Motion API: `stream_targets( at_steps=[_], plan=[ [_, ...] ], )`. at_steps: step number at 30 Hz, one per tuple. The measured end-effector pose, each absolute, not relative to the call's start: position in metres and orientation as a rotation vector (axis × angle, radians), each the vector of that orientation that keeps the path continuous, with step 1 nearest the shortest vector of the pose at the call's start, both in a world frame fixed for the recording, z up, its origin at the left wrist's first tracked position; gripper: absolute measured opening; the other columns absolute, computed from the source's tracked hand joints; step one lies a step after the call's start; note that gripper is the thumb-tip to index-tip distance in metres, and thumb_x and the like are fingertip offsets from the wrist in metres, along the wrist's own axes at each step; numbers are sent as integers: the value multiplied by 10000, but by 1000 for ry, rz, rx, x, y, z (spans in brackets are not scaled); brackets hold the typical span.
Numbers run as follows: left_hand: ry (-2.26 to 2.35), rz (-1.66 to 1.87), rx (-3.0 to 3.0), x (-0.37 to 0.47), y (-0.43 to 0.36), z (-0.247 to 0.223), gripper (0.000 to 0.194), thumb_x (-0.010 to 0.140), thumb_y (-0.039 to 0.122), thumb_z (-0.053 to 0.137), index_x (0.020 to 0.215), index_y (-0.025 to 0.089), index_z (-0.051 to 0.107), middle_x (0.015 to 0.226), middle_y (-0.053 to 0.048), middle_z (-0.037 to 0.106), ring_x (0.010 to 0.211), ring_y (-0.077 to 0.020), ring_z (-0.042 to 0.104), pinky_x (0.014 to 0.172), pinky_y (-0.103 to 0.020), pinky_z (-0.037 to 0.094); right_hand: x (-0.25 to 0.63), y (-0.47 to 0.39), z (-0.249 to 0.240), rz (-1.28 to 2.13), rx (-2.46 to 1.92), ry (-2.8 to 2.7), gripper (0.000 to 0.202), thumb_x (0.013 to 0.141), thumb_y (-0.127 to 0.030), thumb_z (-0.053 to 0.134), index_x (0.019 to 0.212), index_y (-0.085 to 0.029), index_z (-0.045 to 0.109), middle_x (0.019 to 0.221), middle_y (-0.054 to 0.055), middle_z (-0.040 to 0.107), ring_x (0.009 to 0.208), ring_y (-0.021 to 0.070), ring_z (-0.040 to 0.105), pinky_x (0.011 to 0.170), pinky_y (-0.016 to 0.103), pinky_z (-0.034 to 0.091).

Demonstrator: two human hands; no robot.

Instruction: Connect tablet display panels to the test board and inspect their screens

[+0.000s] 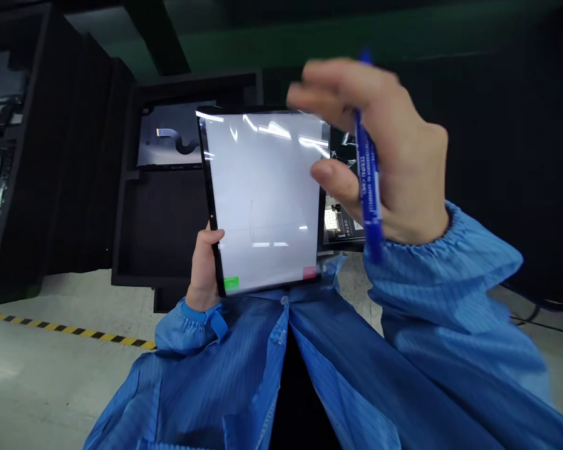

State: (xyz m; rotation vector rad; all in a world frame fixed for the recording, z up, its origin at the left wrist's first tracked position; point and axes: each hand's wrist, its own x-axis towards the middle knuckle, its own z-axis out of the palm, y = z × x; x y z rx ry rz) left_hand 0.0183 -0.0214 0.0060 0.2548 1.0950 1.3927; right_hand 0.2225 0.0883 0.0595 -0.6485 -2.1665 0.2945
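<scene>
A tablet (263, 175) with a lit white screen stands tilted up before my chest. A green block shows in its lower left corner and a red one in its lower right, and thin dark lines cross the screen. My left hand (204, 269) grips the tablet's left edge, thumb over the bezel and the other fingers hidden behind. Above the upper right of the screen is my right hand (385, 137), slightly blurred. A blue marker pen (368, 181) rests in the crook of its thumb, while thumb and fingertips are spread apart. Whether a fingertip touches the screen, I cannot tell.
Behind the tablet, a black foam tray (162, 225) holds a dark panel (169, 134) with a curved flex cable. More black trays (60, 156) with electronic parts stand at left. Circuit parts (340, 219) show right of the tablet. Yellow-black tape (75, 331) crosses the floor.
</scene>
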Motion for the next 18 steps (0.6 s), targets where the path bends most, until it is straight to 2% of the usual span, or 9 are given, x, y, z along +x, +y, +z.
stream_targets(
  at_steps=[2, 4, 5, 6, 8, 10, 12, 15, 18],
  plan=[
    [1111, 1400, 227, 18, -20, 4, 418, 739, 307, 649, 1140, 215, 722, 1001, -18, 801, 1124, -330, 712, 918, -387, 579, 222, 85, 62, 292, -704, -2070, 406, 1093, -437, 399, 1122, -150, 685, 998, 39, 768, 915, 170, 767, 1017, 375, 563],
    [1136, 1394, 204, 19, -19, 5, 464, 703, 306, 657, 1157, 225, 714, 1008, -23, 801, 1107, -341, 720, 911, -405, 587, 220, 77, 64, 237, -781, -1975, 333, 1096, -352, 412, 1034, -200, 701, 839, -6, 758, 785, 142, 764, 767, 283, 613],
    [1144, 1385, 197, 19, -19, 6, 483, 692, 306, 661, 1166, 226, 709, 1015, -26, 800, 1099, -343, 723, 909, -411, 589, 218, 71, 64, 186, -788, -1993, 255, 1078, -331, 463, 1096, -210, 688, 940, 9, 780, 886, 162, 773, 774, 286, 623],
    [1151, 1377, 191, 20, -18, 7, 502, 682, 305, 662, 1176, 226, 703, 1021, -28, 799, 1095, -344, 724, 908, -419, 590, 215, 65, 63, 125, -773, -2065, 223, 1050, -330, 531, 1188, -210, 658, 1117, 39, 775, 1054, 206, 752, 887, 337, 626],
    [1162, 1355, 181, 21, -18, 10, 535, 654, 300, 661, 1184, 228, 695, 1013, -27, 799, 1084, -351, 727, 898, -432, 595, 208, 54, 56, 52, -670, -2318, 409, 963, -371, 675, 1322, -197, 587, 1434, 96, 631, 1389, 331, 546, 1161, 558, 474],
    [1163, 1326, 185, 22, -19, 12, 542, 634, 293, 660, 1173, 242, 696, 1001, -19, 799, 1080, -354, 728, 888, -435, 600, 200, 46, 45, 101, -592, -2511, 529, 906, -368, 746, 1365, -189, 554, 1562, 137, 492, 1516, 404, 335, 1207, 724, 305],
    [1158, 1317, 187, 22, -19, 12, 521, 640, 295, 663, 1157, 254, 703, 1002, -20, 799, 1084, -352, 729, 886, -431, 600, 196, 42, 31, 89, -580, -2546, 415, 934, -297, 712, 1312, -185, 584, 1565, 165, 481, 1525, 394, 315, 1177, 752, 321],
    [1170, 1354, 176, 21, -18, 9, 506, 645, 305, 673, 1145, 236, 714, 1005, -40, 801, 1083, -362, 728, 892, -448, 598, 196, 40, 15, -106, -546, -2444, 126, 985, -170, 610, 1104, -168, 651, 1398, 157, 648, 1400, 296, 539, 1103, 586, 526],
    [1190, 1369, 168, 20, -17, 5, 509, 633, 303, 678, 1132, 215, 725, 994, -48, 804, 1068, -376, 729, 892, -467, 597, 203, 39, 10, -209, -500, -2292, 101, 965, -81, 591, 988, -146, 664, 1219, 154, 748, 1203, 240, 700, 992, 395, 633]
  ],
)
